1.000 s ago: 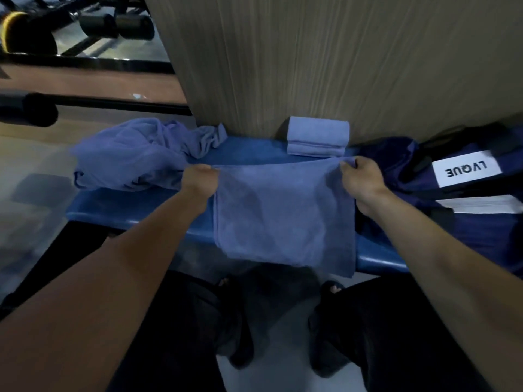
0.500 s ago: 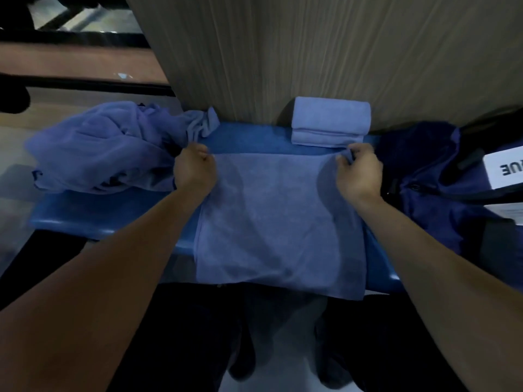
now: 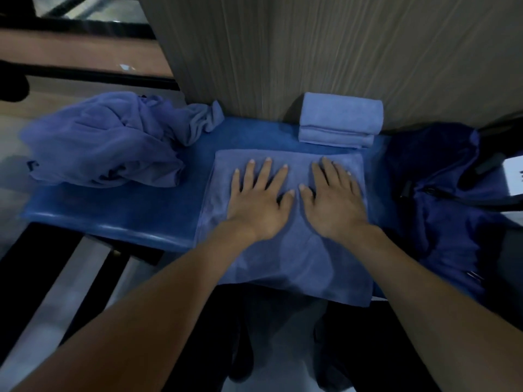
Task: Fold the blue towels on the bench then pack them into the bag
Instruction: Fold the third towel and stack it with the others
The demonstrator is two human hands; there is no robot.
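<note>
A blue towel (image 3: 285, 258) lies spread flat across the blue bench (image 3: 119, 213), its near edge hanging over the front. My left hand (image 3: 259, 200) and my right hand (image 3: 332, 203) rest side by side on it, palms down with fingers straight and spread. A folded blue towel (image 3: 341, 120) sits behind it against the wooden wall. A crumpled heap of blue towels (image 3: 104, 140) lies at the bench's left end. The dark blue bag (image 3: 441, 193) stands open at the right.
A ribbed wooden wall (image 3: 311, 52) rises directly behind the bench. Black bars and floor show at the upper left. My dark-clothed legs stand below the bench's front edge.
Both hands let go of the towel's far corners and now lie flat near its middle. The towel has settled onto the bench.
</note>
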